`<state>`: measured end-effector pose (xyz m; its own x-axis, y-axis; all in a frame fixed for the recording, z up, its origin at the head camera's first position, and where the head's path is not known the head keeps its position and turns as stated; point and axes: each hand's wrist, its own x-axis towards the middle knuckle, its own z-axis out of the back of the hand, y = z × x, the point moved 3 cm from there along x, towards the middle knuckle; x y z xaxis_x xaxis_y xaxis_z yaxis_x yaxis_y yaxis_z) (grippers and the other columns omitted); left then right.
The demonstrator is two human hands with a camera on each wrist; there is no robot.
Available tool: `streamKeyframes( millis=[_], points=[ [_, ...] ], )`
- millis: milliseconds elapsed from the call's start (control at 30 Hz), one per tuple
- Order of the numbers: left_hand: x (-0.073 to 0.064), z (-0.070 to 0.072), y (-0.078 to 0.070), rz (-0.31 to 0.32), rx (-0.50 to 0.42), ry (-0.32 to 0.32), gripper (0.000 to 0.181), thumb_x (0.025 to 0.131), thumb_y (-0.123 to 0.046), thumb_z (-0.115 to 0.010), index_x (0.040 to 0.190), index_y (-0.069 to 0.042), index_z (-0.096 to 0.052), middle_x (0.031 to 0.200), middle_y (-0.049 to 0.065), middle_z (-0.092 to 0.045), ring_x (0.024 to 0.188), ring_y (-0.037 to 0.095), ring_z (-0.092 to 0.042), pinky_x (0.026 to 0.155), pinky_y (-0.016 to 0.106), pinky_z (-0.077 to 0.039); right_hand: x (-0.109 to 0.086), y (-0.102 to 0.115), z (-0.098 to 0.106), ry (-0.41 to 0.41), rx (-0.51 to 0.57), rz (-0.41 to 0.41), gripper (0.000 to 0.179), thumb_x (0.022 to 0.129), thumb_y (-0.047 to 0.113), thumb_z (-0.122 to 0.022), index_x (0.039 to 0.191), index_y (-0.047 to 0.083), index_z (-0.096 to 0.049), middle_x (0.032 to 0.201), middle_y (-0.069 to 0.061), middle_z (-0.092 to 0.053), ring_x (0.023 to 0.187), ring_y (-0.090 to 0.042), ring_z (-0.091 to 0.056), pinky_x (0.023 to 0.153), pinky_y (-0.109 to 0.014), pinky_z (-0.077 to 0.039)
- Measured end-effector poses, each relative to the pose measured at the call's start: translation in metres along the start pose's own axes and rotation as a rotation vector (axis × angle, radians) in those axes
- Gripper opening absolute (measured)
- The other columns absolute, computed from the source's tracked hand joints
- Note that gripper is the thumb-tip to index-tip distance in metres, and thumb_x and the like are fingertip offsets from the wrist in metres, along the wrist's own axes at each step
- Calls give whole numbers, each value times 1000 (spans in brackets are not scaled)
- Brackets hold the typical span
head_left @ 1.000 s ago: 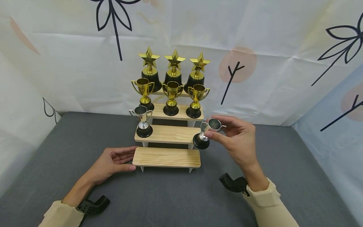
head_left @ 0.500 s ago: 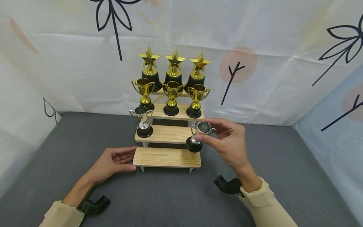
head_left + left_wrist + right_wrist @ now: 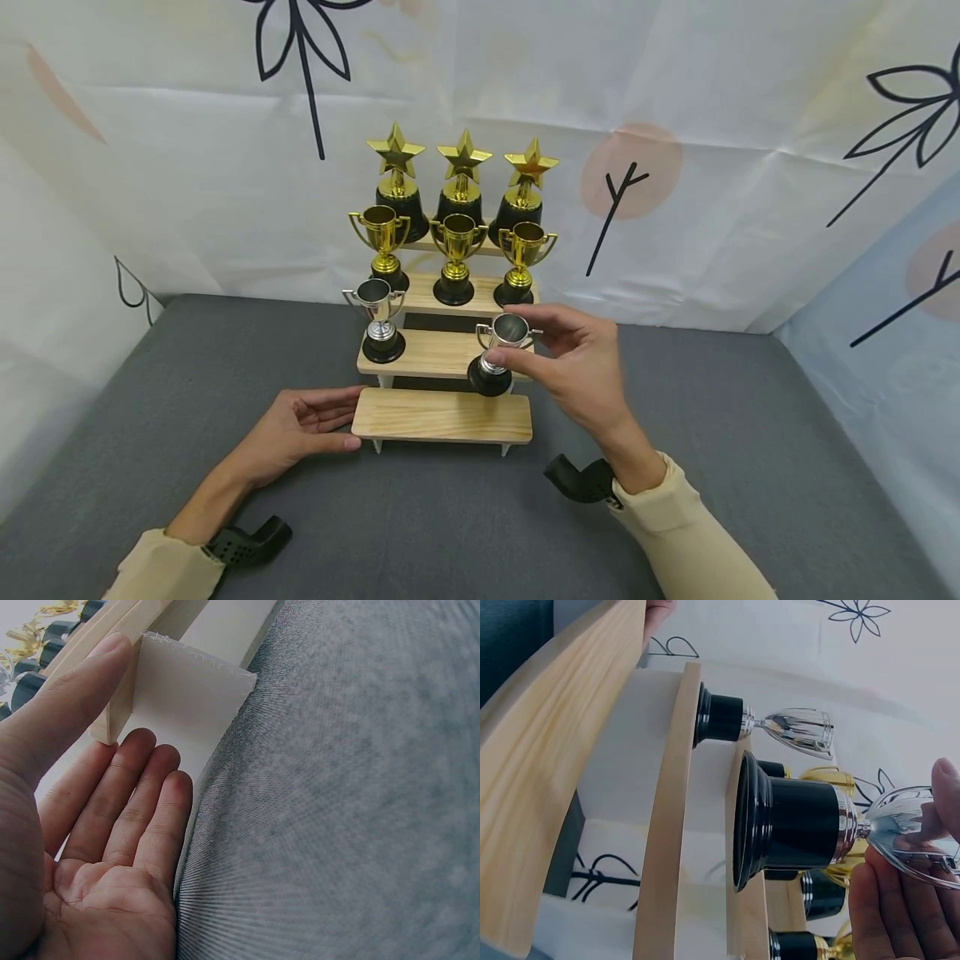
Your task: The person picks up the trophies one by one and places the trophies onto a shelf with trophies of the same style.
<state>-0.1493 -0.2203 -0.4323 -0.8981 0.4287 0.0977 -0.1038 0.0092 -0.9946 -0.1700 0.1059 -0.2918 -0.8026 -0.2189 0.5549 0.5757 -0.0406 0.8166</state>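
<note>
My right hand (image 3: 577,362) pinches a silver trophy cup (image 3: 510,331) by its bowl, tilted, in front of the right part of the third step. In the right wrist view its black base (image 3: 802,821) hangs apart from the wooden step (image 3: 664,825). My left hand (image 3: 303,429) lies at the left end of the lowest step (image 3: 442,415), fingers straight; in the left wrist view the fingertips (image 3: 176,784) are beside the white side support (image 3: 187,697). Another silver trophy cup (image 3: 378,321) stands upright on the left of the third step (image 3: 442,354).
Three gold cups, one a middle cup (image 3: 455,250), stand on the second step from the top. Three gold star trophies, one a middle star (image 3: 463,158), line the top step. A grey tabletop (image 3: 420,525) lies around the stand, with a patterned cloth (image 3: 712,150) behind.
My right hand has carried the silver trophy cup leftward, from beside the stand's right edge to in front of the third step. My left hand has stayed in place.
</note>
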Motion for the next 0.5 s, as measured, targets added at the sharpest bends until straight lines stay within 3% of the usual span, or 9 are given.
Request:
streamKeyframes(
  millis=[233,500],
  points=[
    [0,0,0,0,-1,2,68,84,10,-77,141,20,-43,143,36,-46,124,12,-60,101,31,-54,8,-4,-11,12,10,-39,42,71,-13,-86,111,-7,-74,100,-13,-75,82,-17,-72,79,-33,-63],
    [0,0,0,-5,-3,4,68,84,10,-77,141,21,-43,143,35,-48,124,13,-60,101,31,-53,16,-8,-19,8,9,-43,41,72,-10,-87,111,-5,-75,103,-12,-75,85,-17,-72,87,-36,-62]
  ],
)
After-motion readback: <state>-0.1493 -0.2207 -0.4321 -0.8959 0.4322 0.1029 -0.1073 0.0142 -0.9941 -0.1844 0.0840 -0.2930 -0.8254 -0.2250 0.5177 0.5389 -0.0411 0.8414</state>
